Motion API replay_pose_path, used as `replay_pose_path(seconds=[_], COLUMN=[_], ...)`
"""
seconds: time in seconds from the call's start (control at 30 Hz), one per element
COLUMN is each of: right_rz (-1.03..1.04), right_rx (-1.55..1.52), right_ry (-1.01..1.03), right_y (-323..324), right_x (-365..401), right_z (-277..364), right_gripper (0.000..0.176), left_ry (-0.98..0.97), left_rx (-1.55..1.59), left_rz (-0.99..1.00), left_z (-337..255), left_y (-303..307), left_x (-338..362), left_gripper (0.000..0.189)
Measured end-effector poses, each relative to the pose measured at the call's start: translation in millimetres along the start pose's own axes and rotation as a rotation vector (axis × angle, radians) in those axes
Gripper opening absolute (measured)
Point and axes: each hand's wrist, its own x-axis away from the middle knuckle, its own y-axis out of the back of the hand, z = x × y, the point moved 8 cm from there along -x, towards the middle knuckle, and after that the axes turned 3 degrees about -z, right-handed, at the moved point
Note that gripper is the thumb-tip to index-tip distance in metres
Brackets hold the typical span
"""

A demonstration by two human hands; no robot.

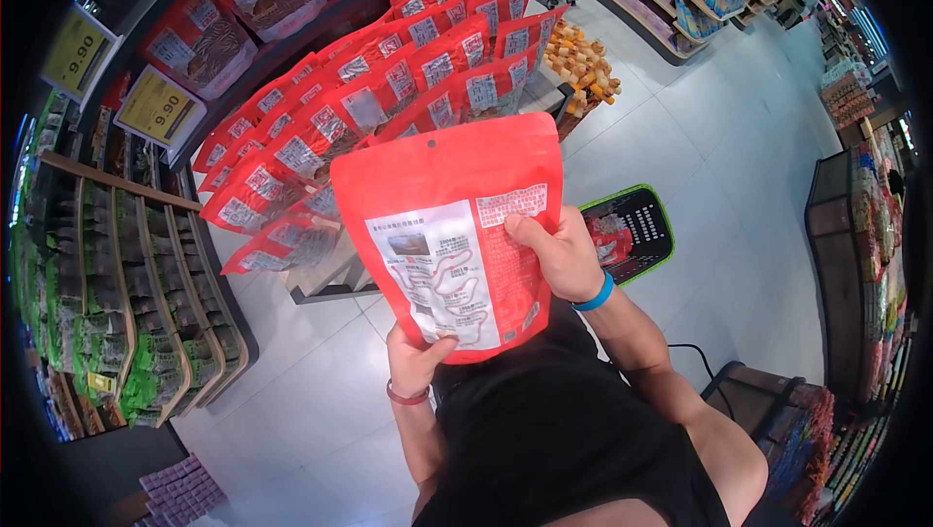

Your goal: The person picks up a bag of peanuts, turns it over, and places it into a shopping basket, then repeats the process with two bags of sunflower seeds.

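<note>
A large red snack pouch [437, 172] is held up in front of me, its printed back with a white panel facing me. My left hand [418, 364] grips its bottom left corner, thumb on the front and fingers hidden behind. On the right edge, my right hand [566, 253] is closed with the thumb pressed on the small text. Just beyond the pouch, rows of similar red pouches [389, 80] stand on a display shelf. What the pouch contains cannot be seen from this side.
A black shopping basket [643, 226] with a green rim stands on the floor to the right, red packages inside. Yellow price tags [160, 107] hang at the upper left. Green-packaged goods [151, 372] fill the left rack. Tiled floor [719, 129] runs toward shelving on the right.
</note>
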Motion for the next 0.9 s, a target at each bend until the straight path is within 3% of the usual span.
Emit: replay_pose_path(seconds=[0.33,0.63,0.9], right_rz=[0.033,0.051,0.014], right_rx=[-0.1,0.041,-0.22], right_ry=[0.007,0.068,-0.007], right_y=[-5.5,3.3,14.4], right_x=[-2.5,-1.6,-15.5], right_z=[-3.5,5.0,2.0], right_gripper=[0.02,0.024,0.041], left_ry=[-0.018,-0.027,0.014], left_rx=[-0.013,0.029,-0.033], left_rz=[-0.016,0.029,0.033], left_z=[-0.1,10.9,24.3], left_y=[2.4,5.3,7.4], left_x=[5.7,0.0,2.5], left_gripper=[0.056,0.056,0.058])
